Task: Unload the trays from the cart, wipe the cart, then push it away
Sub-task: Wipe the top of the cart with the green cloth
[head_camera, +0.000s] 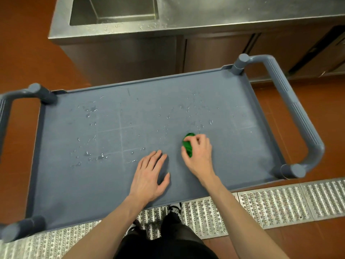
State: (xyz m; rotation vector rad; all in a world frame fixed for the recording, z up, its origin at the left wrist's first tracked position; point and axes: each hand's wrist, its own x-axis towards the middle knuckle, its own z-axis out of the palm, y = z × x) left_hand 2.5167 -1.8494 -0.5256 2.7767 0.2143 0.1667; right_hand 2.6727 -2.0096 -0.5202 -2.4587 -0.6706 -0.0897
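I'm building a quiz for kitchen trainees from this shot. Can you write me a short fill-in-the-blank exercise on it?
1. The right hand grips a bunched cloth whose colour is ____.
2. The left hand lies flat with its fingers ____.
3. The cart shelf is dotted with drops of ____.
4. Beyond the cart stands a steel counter with a ____ in it.

Missing words: green; straight; water; sink

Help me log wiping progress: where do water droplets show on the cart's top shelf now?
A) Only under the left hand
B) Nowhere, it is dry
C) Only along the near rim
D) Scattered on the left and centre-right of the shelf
D: droplets dot the left and centre-right of the cart shelf, beyond the right hand gripping the green cloth.
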